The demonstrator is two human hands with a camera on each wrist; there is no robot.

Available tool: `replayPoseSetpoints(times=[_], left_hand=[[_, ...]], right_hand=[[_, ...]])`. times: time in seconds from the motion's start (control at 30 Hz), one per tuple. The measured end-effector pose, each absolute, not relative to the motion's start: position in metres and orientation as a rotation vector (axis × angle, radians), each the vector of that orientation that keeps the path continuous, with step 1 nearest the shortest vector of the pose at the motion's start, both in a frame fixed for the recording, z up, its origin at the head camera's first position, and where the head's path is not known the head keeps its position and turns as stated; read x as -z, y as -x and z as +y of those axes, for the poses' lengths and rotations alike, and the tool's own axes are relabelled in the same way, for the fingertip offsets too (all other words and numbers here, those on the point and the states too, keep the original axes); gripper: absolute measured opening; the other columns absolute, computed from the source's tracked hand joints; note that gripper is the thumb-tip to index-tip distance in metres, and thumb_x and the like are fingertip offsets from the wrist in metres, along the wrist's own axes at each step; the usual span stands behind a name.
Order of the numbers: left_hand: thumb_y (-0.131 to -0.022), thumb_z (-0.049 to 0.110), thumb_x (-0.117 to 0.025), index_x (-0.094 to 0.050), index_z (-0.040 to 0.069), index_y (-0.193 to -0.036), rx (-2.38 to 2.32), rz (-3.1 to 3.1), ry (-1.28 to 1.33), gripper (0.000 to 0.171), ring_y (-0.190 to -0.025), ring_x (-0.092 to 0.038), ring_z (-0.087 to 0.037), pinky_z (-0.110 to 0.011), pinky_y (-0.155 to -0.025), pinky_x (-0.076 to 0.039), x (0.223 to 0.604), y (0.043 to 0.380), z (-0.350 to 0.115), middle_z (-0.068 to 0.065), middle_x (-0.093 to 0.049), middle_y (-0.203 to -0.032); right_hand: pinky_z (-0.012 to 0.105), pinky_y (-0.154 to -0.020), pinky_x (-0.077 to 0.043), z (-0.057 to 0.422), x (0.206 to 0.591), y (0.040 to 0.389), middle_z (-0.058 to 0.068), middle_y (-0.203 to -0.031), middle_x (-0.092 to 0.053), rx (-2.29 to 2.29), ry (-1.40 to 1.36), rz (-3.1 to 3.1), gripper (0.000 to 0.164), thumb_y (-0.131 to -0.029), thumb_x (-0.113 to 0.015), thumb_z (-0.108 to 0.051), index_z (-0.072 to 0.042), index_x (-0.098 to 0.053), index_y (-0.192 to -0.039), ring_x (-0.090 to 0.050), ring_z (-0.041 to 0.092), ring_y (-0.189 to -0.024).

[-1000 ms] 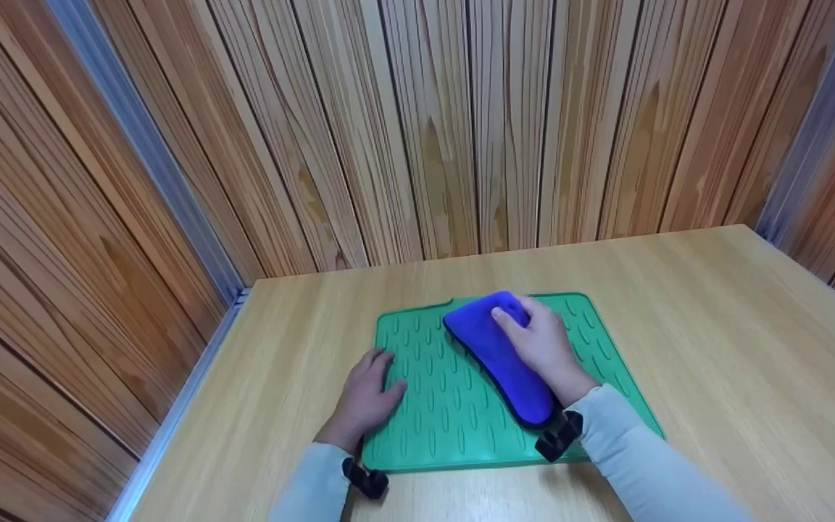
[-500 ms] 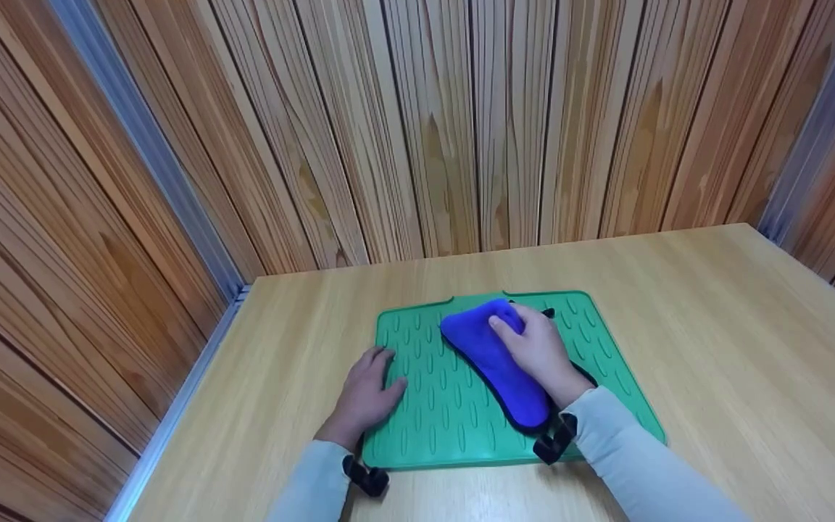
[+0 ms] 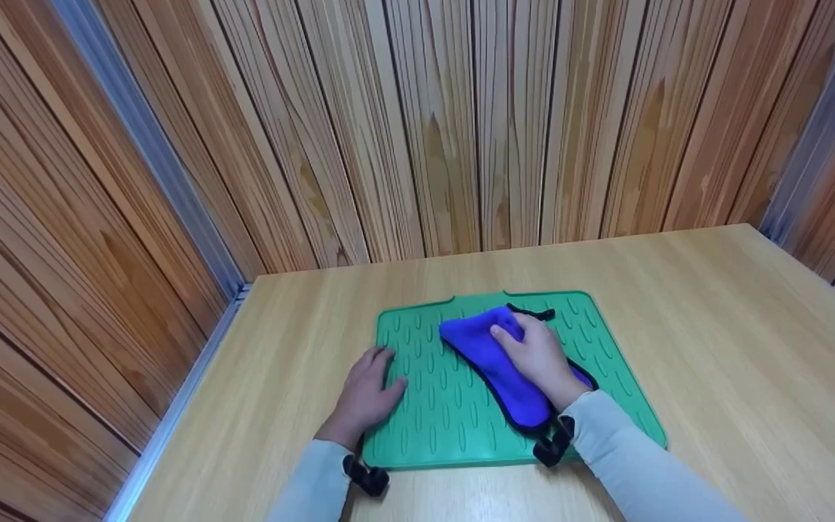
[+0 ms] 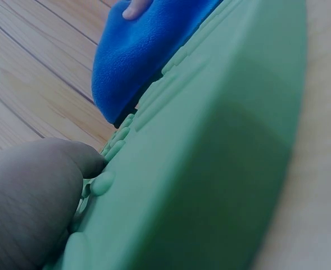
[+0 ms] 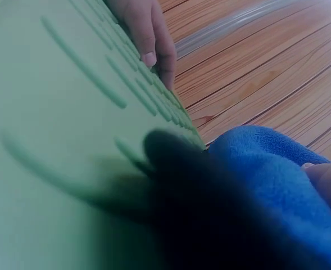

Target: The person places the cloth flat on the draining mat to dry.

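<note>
A blue plush cloth (image 3: 486,348) with black edging lies folded and slanted over the green ribbed mat (image 3: 432,428). My right hand (image 3: 541,359) grips the cloth near its far end, thumb on top and the other fingers mostly hidden. Past the knuckles a short black strip (image 3: 544,315) sticks out on the mat. Another edge of the cloth shows beside the right wrist. My left hand (image 3: 367,399) rests on the mat's left edge with its fingers relaxed. In the left wrist view, the thumb (image 4: 53,180) lies on the mat's ribs, and the cloth (image 4: 143,50) rises beyond it.
The mat lies on a light wooden table (image 3: 301,319) with wood-plank walls (image 3: 432,145) behind it and at the sides. A metal strip (image 3: 171,406) runs along the table's left side. Each wrist wears a black camera mount (image 3: 365,478).
My right hand has drawn the cloth's far end slightly toward me. The black strip and a cloth edge beside the right wrist have come into view. The left hand has stayed put.
</note>
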State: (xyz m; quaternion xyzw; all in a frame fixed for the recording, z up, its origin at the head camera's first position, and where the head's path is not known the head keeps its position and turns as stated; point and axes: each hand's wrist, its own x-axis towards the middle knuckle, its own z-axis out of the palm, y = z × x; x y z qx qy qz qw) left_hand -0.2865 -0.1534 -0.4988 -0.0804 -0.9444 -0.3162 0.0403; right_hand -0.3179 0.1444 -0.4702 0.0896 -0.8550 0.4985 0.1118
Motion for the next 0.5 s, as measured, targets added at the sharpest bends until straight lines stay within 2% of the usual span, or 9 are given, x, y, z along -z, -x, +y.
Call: replayPoseSetpoints(times=[0.1, 0.23, 0.5], left_hand=[[-0.1, 0.037, -0.059, -0.045, 0.01, -0.151, 0.973, -2.897, 0.247, 0.059, -0.147, -0.028, -0.039, -0.056, -0.117, -0.028, 0.4984, 0.2866, -0.1531, -0.015, -0.032, -0.161], [-0.1, 0.036, -0.059, -0.045, 0.01, -0.151, 0.978, -2.895, 0.251, 0.059, -0.147, -0.028, -0.039, -0.056, -0.117, -0.028, 0.4982, 0.2868, -0.1529, -0.015, -0.031, -0.161], [-0.1, 0.033, -0.059, -0.046, 0.007, -0.15, 0.944, -2.876, 0.283, 0.058, -0.146, -0.031, -0.04, -0.055, -0.116, -0.029, 0.5007, 0.2873, -0.1543, -0.018, -0.034, -0.159]], right_hand=[[0.04, -0.079, -0.051, 0.1445, 0.4721, 0.3181, 0.007, -0.106, -0.07, -1.463, -0.25, -2.531, 0.022, -0.1, -0.065, -0.03, -0.01, -0.07, -0.109, -0.065, 0.022, -0.089], [0.04, -0.078, -0.051, 0.1449, 0.4739, 0.3195, 0.007, -0.105, -0.07, -1.453, -0.248, -2.544, 0.024, -0.101, -0.064, -0.031, -0.01, -0.07, -0.11, -0.065, 0.022, -0.089], [0.039, -0.077, -0.049, 0.1454, 0.477, 0.3222, 0.006, -0.099, -0.069, -1.417, -0.262, -2.549, 0.02, -0.101, -0.064, -0.03, -0.01, -0.07, -0.103, -0.063, 0.021, -0.086]])
